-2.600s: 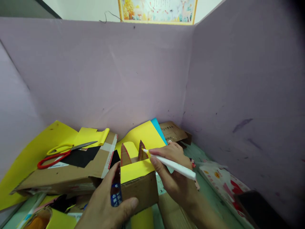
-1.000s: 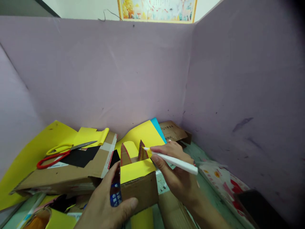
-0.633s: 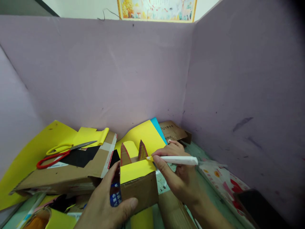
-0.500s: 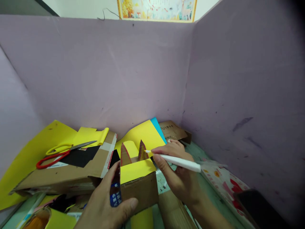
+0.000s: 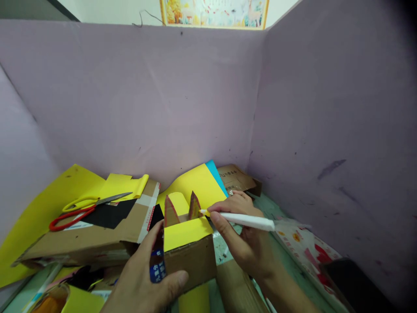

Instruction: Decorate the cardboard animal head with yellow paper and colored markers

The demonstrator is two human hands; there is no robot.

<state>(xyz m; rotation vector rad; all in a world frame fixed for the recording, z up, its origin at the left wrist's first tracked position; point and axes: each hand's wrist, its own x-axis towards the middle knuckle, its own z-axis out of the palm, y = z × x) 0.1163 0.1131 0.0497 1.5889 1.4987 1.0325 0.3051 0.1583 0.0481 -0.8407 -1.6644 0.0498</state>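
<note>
My left hand [image 5: 146, 278] grips a small cardboard box [image 5: 190, 258] from the left and front, thumb across its brown face. Yellow paper [image 5: 184, 232] covers the box top, and two pointed cardboard ears [image 5: 194, 206] stand at its back edge. My right hand [image 5: 243, 243] holds a white pen [image 5: 246, 221] like a pencil. Its yellow tip touches the right ear near the base.
Red-and-yellow scissors [image 5: 83, 208] lie on a flattened cardboard box [image 5: 81, 243] at the left, with black and yellow paper around them. Yellow and blue sheets [image 5: 203, 182] lean on the purple partition [image 5: 146, 100] behind. A patterned sheet [image 5: 302, 248] and a dark object [image 5: 355, 287] lie at the right.
The pen has wobbled between tilted and nearly level while its tip stays at the right ear. The left hand and the box have not moved.
</note>
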